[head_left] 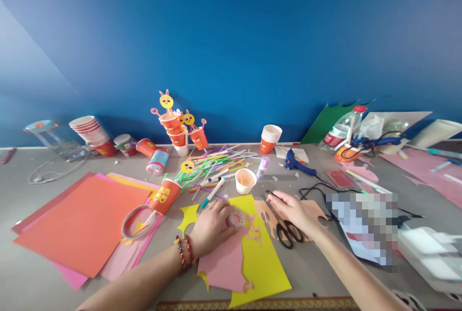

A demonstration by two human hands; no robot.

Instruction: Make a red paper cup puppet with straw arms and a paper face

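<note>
My left hand (215, 224), a beaded bracelet at its wrist, lies over cut pink paper (224, 265) on a yellow sheet (265, 263). Its fingers close around the edge of a small round pink-and-white piece (237, 218), pressing it on the paper. To the right, my right hand (287, 207) is closed above orange paper with cut-out holes (313, 211). A thin dark thing shows at its fingertips; I cannot make out what it is. Black-handled scissors (285, 235) lie just below this hand, blades pointing up toward the fingers.
Behind my hands are a white paper cup (246, 182), a glue stick (263, 167) and scattered coloured sticks (216, 164). Red cups with paper faces (173, 125) stand near the wall. Coloured sheets (86, 219) and a tape roll (138, 223) lie left; a corded blue glue gun (298, 162) lies right.
</note>
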